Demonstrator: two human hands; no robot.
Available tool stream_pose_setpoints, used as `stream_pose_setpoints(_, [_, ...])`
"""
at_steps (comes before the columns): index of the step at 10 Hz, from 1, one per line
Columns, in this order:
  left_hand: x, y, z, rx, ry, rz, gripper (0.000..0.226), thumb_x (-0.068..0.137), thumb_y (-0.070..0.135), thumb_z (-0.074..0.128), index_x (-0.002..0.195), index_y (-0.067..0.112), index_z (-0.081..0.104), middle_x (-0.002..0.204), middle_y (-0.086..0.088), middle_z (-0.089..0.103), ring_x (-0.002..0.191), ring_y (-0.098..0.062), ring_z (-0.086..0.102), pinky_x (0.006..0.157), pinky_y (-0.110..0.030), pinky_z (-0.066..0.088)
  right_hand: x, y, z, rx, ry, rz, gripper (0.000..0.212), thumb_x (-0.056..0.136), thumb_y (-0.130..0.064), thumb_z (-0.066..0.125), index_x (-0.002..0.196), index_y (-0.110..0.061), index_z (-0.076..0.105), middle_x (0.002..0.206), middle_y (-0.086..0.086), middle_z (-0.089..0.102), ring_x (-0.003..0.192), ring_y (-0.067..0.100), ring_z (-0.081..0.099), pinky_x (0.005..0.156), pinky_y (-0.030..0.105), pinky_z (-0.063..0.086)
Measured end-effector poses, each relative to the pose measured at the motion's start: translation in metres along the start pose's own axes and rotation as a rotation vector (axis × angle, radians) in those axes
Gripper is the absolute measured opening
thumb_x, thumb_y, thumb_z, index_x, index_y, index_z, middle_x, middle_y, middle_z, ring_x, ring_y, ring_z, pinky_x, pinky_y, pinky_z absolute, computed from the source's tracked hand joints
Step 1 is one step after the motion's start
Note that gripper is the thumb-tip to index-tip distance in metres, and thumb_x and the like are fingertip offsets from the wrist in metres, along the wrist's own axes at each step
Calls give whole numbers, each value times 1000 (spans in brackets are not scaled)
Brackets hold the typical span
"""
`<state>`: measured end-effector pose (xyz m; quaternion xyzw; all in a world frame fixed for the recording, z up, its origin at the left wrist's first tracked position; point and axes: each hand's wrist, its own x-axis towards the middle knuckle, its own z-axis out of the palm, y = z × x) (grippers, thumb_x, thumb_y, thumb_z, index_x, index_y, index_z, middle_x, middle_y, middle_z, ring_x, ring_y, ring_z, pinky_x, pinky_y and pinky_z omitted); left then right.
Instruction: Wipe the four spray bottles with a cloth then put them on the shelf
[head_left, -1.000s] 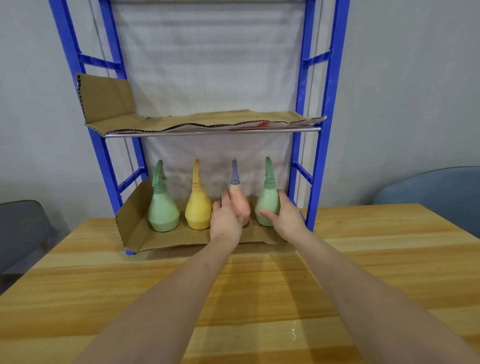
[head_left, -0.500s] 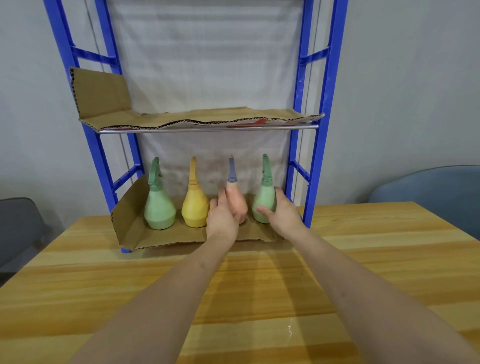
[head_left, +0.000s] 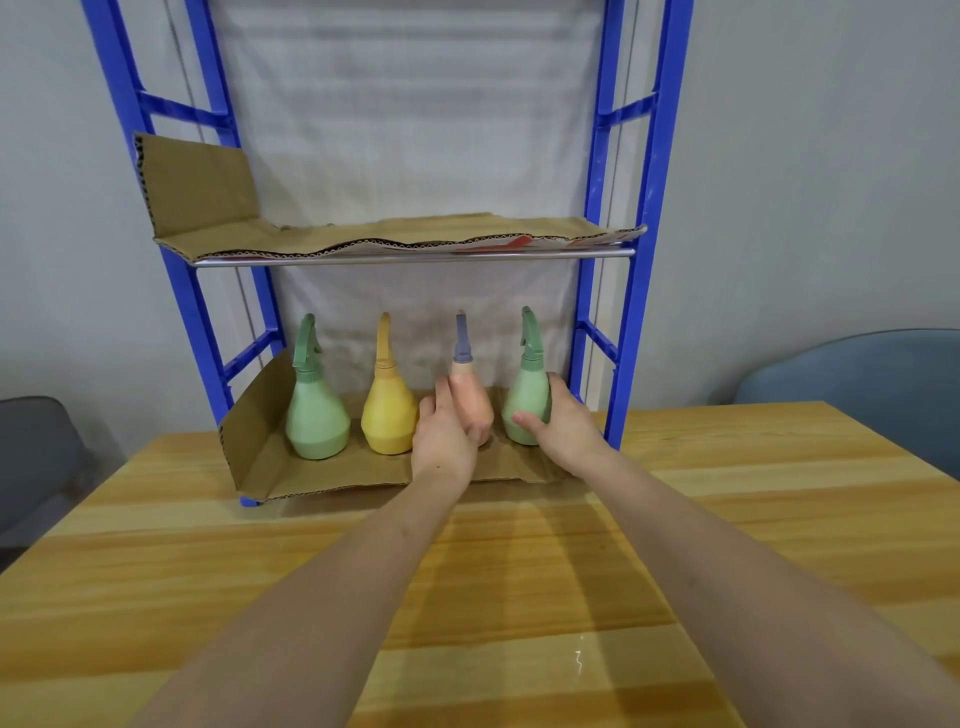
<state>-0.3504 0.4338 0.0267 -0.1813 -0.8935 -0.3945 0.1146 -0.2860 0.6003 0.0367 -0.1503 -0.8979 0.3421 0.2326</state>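
Four spray bottles stand upright in a row on the cardboard-lined lower shelf (head_left: 311, 480) of a blue rack. From the left: a green bottle (head_left: 316, 415), a yellow bottle (head_left: 388, 415), a peach bottle (head_left: 474, 400) with a grey-blue nozzle, and a second green bottle (head_left: 530, 405). My left hand (head_left: 444, 439) grips the body of the peach bottle. My right hand (head_left: 563, 426) grips the second green bottle from its right side. No cloth is in view.
The blue rack (head_left: 631, 291) stands at the far edge of a wooden table (head_left: 519, 597). An upper shelf (head_left: 405, 241) lined with cardboard hangs above the bottles. A grey chair (head_left: 36, 457) is at the left and a blue chair (head_left: 862, 379) at the right.
Both hands keep their hold on the two right-hand bottles. The view has shifted slightly; the bottles stay in place.
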Motion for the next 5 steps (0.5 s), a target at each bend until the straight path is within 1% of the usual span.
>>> stream_pose_setpoints(2, [-1, 5, -7, 20, -47, -6, 84, 97, 21, 68, 162, 17, 15, 150, -15, 42, 131, -33, 53, 105, -43, 49, -4, -5, -5, -58, -6, 48, 68, 92, -45, 74, 146, -20, 41, 130, 9, 61, 119, 30, 61, 94, 42, 54])
stream_pose_setpoints(3, [-7, 7, -17, 18, -75, -15, 79, 97, 18, 66, 161, 16, 19, 149, -16, 44, 128, -35, 56, 103, -44, 51, -16, -8, -11, -111, 0, 67, 74, 93, -48, 71, 150, -17, 36, 132, 12, 60, 122, 32, 59, 97, 45, 53])
stream_pose_setpoints(4, [-18, 4, -28, 31, -93, 20, 61, 98, 16, 59, 152, 13, 32, 138, -18, 51, 113, -36, 61, 92, -43, 52, -32, -10, -17, -174, -19, 56, 70, 96, -44, 68, 152, -16, 36, 139, 15, 55, 129, 35, 53, 102, 46, 50])
stream_pose_setpoints(5, [-38, 5, -45, 79, -136, 37, 48, 101, 16, 50, 148, 9, 40, 133, -18, 52, 109, -36, 61, 90, -41, 51, -55, -18, -30, -324, -70, 20, 67, 98, -44, 63, 154, -19, 35, 150, 15, 48, 133, 36, 51, 103, 49, 50])
